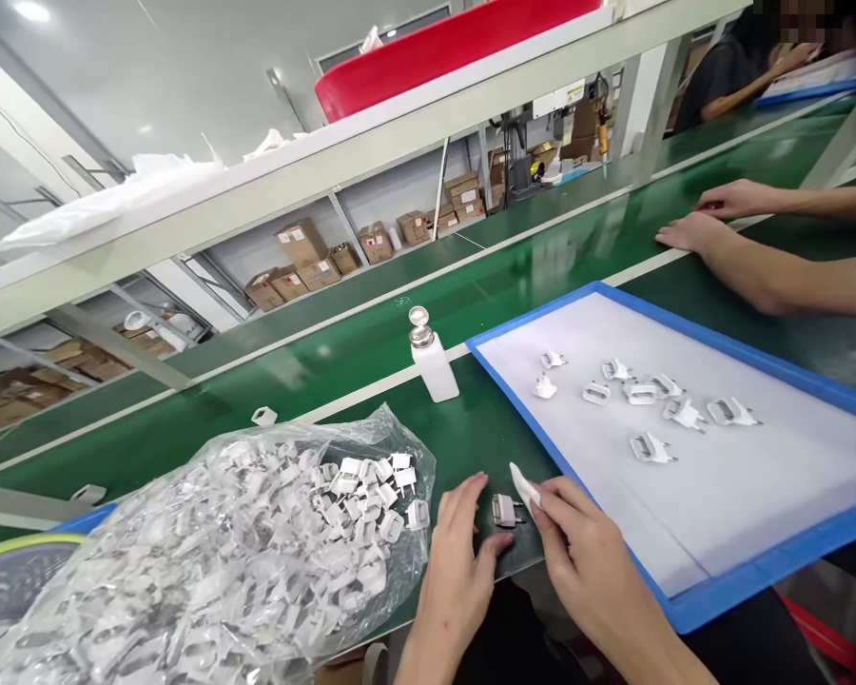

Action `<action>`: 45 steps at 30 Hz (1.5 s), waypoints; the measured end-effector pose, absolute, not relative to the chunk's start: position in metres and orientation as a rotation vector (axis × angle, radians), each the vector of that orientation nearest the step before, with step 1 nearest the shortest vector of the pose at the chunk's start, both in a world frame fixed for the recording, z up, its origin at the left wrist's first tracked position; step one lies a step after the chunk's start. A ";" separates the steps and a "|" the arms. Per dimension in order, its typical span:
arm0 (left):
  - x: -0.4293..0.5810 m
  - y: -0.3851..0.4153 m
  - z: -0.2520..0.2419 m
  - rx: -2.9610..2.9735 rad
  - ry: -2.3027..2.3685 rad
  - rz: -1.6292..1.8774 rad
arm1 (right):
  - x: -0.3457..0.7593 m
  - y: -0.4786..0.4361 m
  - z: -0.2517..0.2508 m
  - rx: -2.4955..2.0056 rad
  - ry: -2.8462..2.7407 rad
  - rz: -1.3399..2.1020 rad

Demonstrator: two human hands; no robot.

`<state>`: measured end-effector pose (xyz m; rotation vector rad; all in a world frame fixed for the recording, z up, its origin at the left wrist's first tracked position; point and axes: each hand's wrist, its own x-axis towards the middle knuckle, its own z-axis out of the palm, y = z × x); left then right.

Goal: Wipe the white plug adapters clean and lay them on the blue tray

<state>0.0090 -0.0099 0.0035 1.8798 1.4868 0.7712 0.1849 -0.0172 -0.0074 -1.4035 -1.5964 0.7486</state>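
A white two-pin plug housing (pixel 503 511) lies on the green bench between my hands, its pins toward the right. My left hand (pixel 463 552) is beside it with thumb and fingers apart, holding nothing. Pinched in my right hand (pixel 585 542) is a folded white cloth (pixel 524 488), its tip sticking up near the plug's pins. Left of my hands, a clear plastic bag (pixel 406 442) spreads open, heaped with many white plug housings (pixel 271 533). On the right, a blue-rimmed tray (pixel 535 428) with a white lining carries several similar plug housings (pixel 683 413).
A white pump bottle (pixel 437 369) with a metal top stands behind the bench piece. Loose white parts (pixel 263 416) lie behind the bag. A co-worker's hands (pixel 699 228) rest at the far right. A shelf beam (pixel 371 143) crosses above, bearing a red bin (pixel 457 57).
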 end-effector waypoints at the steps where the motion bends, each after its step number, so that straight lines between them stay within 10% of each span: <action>1: 0.009 -0.006 0.004 1.906 1.440 0.758 | 0.184 -0.016 -0.010 -1.389 -1.643 0.793; 24: 0.015 0.008 -0.011 2.092 1.389 0.908 | 0.165 -0.033 -0.042 -1.196 -2.015 0.146; 45: 0.011 -0.021 0.019 2.128 1.165 1.290 | 0.201 -0.014 0.024 -1.298 -1.243 1.520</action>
